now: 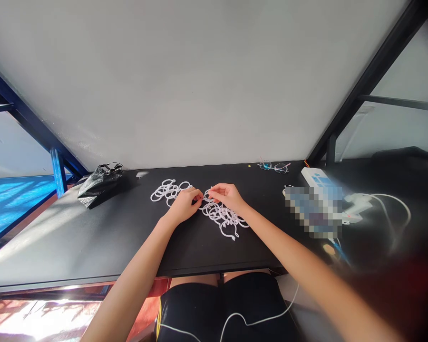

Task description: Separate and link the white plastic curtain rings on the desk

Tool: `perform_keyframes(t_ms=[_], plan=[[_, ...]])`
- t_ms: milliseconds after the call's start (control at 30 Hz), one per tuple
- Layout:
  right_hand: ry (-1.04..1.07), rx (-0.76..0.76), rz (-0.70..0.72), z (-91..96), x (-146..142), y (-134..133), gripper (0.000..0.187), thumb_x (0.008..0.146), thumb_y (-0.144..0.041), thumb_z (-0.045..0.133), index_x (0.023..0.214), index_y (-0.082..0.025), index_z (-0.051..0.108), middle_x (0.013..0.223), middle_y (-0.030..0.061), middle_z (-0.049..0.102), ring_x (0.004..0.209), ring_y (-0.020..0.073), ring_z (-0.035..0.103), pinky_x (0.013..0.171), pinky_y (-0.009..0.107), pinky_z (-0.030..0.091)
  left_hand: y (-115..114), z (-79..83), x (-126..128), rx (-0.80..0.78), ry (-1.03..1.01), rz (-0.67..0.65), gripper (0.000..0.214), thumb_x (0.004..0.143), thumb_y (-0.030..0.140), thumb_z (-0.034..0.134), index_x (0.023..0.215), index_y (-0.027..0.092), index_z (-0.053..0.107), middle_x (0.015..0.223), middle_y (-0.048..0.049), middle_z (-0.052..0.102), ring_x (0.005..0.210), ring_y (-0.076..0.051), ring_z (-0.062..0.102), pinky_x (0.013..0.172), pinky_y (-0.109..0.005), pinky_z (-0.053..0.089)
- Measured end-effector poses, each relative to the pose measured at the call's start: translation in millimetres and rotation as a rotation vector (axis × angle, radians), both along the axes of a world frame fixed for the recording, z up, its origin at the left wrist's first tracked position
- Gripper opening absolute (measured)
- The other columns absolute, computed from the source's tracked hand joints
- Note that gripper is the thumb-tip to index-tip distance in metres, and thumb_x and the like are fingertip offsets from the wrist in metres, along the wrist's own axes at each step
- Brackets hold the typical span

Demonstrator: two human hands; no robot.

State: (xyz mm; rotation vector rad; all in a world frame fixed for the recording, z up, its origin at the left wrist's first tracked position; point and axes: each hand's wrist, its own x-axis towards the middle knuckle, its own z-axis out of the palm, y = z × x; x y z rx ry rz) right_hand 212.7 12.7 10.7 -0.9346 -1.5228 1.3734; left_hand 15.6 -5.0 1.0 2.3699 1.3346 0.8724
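Between my two hands is a white plastic curtain ring [207, 199], a thin hoop with a small eyelet. My right hand [226, 194] pinches it from the right with thumb and fingertips. From the left, my left hand [185, 203] has its fingers curled in a pinch at the ring's near edge; its fingertips are partly hidden. Below my right hand lies a tangled pile of similar curtain rings [228, 231], partly covered by the wrist. Another group of curtain rings [159, 192] rests to the left, just beyond my left hand.
The black table [128, 247] stands against a pale wall. A crumpled black plastic bag [102, 183] sits at the back left. Eyeglasses [274, 166] lie at the back right. Further right are a white power strip [316, 178], cables and a blurred-out object. A white cable [257, 323] crosses my lap.
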Motion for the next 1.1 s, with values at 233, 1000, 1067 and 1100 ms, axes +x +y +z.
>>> perform_keyframes(t_ms=[233,1000,1067,1100], plan=[[-0.042,0.052,0.019,-1.6,0.1,0.0,0.028,0.072,-0.042,0.075,0.078,-0.015,0.07,0.074,0.0047,0.07,0.059,0.0121,0.06,0.06,0.027,0.051,-0.8,0.2,0.3,-0.02,-0.014,0.002,0.014,0.085,0.017,0.049,0.085,0.018,0.063,0.081,-0.0044,0.061,0.074,-0.017,0.058,0.071,-0.031,0.048],[-0.35,0.346,-0.041,-5.6,-1.3,-4.4,0.009,0.079,-0.024,0.065,0.08,-0.018,0.071,0.077,0.003,0.069,0.066,0.0135,0.059,0.063,0.027,0.049,0.7,-1.1,0.2,-0.007,-0.012,0.0,0.013,0.085,0.016,0.05,0.085,0.018,0.063,0.079,-0.0036,0.061,0.072,-0.016,0.057,0.069,-0.03,0.047],[-0.367,0.403,-0.073,-6.2,-1.3,-4.6,0.006,0.078,-0.021,0.065,0.08,-0.018,0.07,0.077,0.0026,0.068,0.064,0.0124,0.058,0.062,0.026,0.048,0.8,-1.5,0.2,-0.002,-0.011,-0.001,0.013,0.085,0.016,0.051,0.085,0.018,0.063,0.079,-0.0035,0.06,0.072,-0.016,0.057,0.069,-0.03,0.047],[-0.373,0.429,-0.091,-6.8,-1.2,-4.3,0.005,0.078,-0.02,0.065,0.08,-0.018,0.07,0.079,0.0026,0.067,0.063,0.0117,0.057,0.061,0.026,0.048,0.8,-1.7,0.4,0.0,-0.012,-0.001,0.013,0.085,0.015,0.051,0.084,0.018,0.063,0.079,-0.0034,0.06,0.072,-0.016,0.057,0.069,-0.03,0.047]])
